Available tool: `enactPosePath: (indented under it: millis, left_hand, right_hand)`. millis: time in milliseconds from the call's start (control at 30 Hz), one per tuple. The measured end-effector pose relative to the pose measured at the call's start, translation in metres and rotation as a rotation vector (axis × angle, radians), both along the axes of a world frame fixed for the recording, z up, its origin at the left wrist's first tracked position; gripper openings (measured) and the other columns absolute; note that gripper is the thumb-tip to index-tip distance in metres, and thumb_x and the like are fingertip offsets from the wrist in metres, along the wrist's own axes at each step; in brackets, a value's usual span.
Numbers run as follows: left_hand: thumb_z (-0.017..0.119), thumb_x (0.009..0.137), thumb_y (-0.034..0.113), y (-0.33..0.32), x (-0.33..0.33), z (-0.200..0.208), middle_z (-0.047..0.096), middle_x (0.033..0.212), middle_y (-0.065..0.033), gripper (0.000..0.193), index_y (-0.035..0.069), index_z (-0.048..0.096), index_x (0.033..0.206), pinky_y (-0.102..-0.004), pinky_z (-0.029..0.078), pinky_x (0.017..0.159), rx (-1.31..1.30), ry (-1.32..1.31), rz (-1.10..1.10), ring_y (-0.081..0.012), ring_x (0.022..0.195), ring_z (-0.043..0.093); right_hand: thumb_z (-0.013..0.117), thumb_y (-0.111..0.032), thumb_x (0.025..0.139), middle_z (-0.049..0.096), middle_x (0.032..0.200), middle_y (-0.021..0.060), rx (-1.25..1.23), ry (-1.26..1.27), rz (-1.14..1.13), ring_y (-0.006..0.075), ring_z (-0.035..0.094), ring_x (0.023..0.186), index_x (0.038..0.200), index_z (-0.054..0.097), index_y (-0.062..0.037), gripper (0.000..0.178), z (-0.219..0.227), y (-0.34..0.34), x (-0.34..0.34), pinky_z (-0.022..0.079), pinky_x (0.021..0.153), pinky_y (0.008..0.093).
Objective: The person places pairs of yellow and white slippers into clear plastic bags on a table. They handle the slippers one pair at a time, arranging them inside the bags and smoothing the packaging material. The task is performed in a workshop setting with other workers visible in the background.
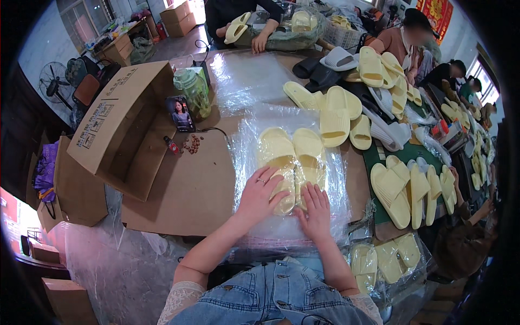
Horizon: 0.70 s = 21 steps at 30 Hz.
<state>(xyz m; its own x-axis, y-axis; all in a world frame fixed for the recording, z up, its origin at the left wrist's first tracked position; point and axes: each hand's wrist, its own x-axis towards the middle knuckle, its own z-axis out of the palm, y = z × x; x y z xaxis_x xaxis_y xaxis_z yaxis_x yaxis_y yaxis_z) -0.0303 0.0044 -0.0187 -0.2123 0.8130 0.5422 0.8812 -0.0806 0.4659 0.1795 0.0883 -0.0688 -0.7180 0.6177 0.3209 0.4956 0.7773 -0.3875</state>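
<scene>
A pair of pale yellow slippers (310, 149) lies side by side inside a clear plastic bag (334, 189) on the cardboard-covered table. My left hand (262, 190), with a ring on one finger, rests on the left slipper, its fingers stretched out over the plastic. Against the lower part of the right slipper lies my right hand (314, 212), fingers extended and palm down. Neither hand grips anything. Beneath this bag there appear to be more flat clear bags, stacked; their number cannot be made out.
An open cardboard box (116, 130) stands at the left, beside a phone (180, 114), a green-lidded jar (190, 89) and small brown nuts (193, 144). Loose yellow slippers (391, 195) crowd the right side. Bagged slippers (398, 256) sit lower right. Co-workers handle slippers at the back and right.
</scene>
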Motion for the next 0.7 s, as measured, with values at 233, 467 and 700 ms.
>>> enactPosePath:
  millis: [233, 467, 700]
  left_hand:
    - [0.074, 0.088, 0.026, -0.002, -0.006, -0.049, 0.061, 0.137, -0.0155, 0.034, 0.006, 0.070, 0.115, -0.0465, 0.042, 0.111, 0.006, -0.032, -0.050, -0.0359, 0.133, 0.052]
    - [0.073, 0.088, 0.019, -0.004, -0.004, -0.045, 0.062, 0.135, -0.0153, 0.026, 0.004, 0.071, 0.110, -0.0445, 0.043, 0.109, -0.005, -0.129, -0.044, -0.0357, 0.131, 0.054]
    - [0.073, 0.088, 0.018, -0.004, -0.007, -0.048, 0.064, 0.133, -0.0151, 0.025, 0.004, 0.071, 0.109, -0.0451, 0.044, 0.108, 0.003, -0.140, -0.050, -0.0357, 0.129, 0.056]
  right_hand:
    - [0.062, -0.039, 0.095, 0.041, 0.158, 0.0159, 0.015, -0.009, 0.009, 0.0370, 0.036, 0.147, 0.149, 0.046, -0.0051, 0.065, -0.001, 0.001, 0.000, 0.023, 0.122, 0.0527]
    - [0.062, -0.039, 0.095, 0.041, 0.158, 0.0162, 0.014, -0.003, 0.009, 0.0377, 0.037, 0.146, 0.149, 0.046, -0.0050, 0.065, 0.000, 0.001, 0.001, 0.024, 0.122, 0.0530]
    - [0.063, -0.038, 0.095, 0.041, 0.158, 0.0160, -0.004, -0.005, 0.008, 0.0373, 0.036, 0.147, 0.148, 0.047, -0.0055, 0.065, 0.002, 0.001, 0.000, 0.024, 0.122, 0.0523]
